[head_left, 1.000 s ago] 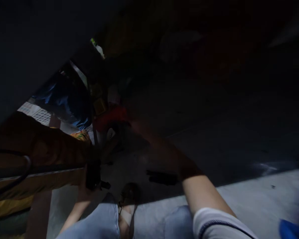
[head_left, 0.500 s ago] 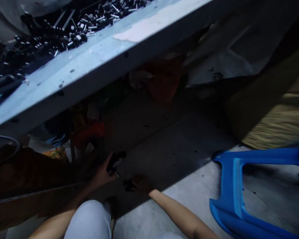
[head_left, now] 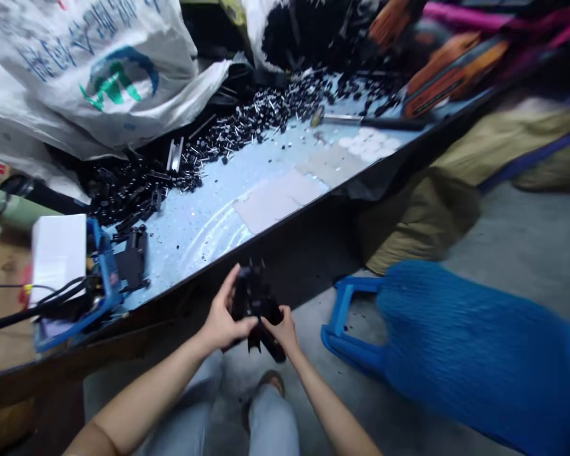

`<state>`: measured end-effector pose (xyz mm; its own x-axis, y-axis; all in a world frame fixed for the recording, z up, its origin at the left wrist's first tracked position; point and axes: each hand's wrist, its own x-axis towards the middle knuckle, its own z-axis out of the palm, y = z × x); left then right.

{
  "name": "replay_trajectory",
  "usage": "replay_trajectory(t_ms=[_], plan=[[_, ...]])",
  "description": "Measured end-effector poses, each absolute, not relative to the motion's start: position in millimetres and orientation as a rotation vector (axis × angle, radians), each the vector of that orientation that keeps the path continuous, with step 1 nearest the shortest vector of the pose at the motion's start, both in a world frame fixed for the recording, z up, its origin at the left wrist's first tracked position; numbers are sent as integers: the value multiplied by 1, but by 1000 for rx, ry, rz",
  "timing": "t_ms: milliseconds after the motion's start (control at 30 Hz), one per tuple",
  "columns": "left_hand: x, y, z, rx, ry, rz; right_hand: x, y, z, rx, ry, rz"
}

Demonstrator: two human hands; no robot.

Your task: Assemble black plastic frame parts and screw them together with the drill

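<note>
In front of the table's edge I hold a cluster of black plastic parts [head_left: 255, 294] over the floor between my knees. My left hand [head_left: 223, 323] grips its left side, the thumb lying across the near face. On the other side, my right hand [head_left: 284, 330] has its thumb and fingers closed round the lower right of the cluster. Motion blur hides the exact shape of the parts, and I cannot tell whether they are joined.
Loose black parts and metal pins [head_left: 266, 114] cover the blue tabletop [head_left: 209, 209] near a hammer-like tool [head_left: 375, 121]. A blue basket [head_left: 108, 266] stands left, a blue stool [head_left: 356, 285] right. Another person's orange-gloved hand [head_left: 449, 69] is at far right.
Both hands have risen from the dark floor under the table and come together, now on the black parts. The view has swung up, showing more of the tabletop.
</note>
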<state>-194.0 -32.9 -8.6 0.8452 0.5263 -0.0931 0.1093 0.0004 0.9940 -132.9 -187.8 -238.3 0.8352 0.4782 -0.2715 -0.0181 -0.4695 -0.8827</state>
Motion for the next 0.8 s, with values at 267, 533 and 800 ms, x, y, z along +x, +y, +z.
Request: replay_trajectory(t_ms=[267,533,800], plan=[[-144,40,139,1118,947,566,-22,-88,47,-1826,-543,525],[-135,168,157,1098,1311,855,33,120,107,-1827,-649,727],[-134,272,150,1389,1634,813,75,203,104,-1851,-506,835]])
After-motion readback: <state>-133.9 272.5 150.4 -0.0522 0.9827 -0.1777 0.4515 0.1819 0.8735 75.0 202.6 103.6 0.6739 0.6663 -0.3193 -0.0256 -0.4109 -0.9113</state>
